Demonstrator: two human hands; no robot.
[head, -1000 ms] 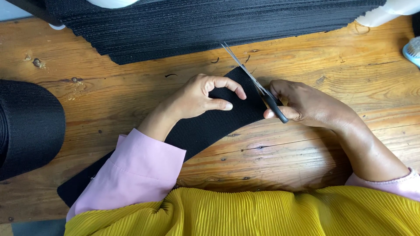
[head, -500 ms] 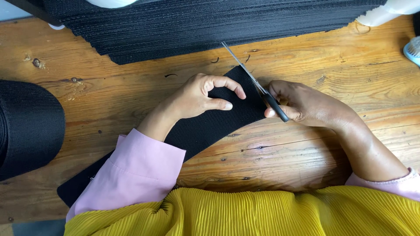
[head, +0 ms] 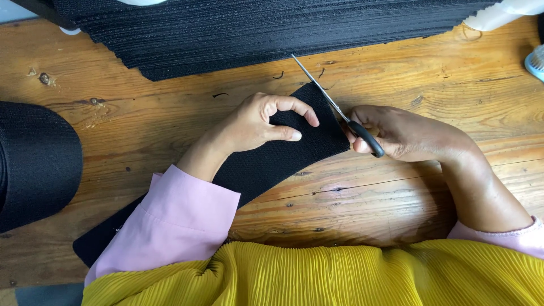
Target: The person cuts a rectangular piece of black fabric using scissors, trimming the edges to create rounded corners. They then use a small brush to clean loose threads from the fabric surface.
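Note:
A wide black fabric strip runs diagonally over the wooden table, from under my left sleeve up to its cut end at centre. My left hand presses and pinches the strip near that end, thumb and forefinger on the cloth. My right hand grips black-handled scissors. Their thin metal blades lie closed along the strip's right end edge, with the tip pointing up and left.
A tall stack of cut black fabric pieces fills the back of the table. A large black roll sits at the left edge. Small black thread scraps lie near the stack. White objects are at the top right.

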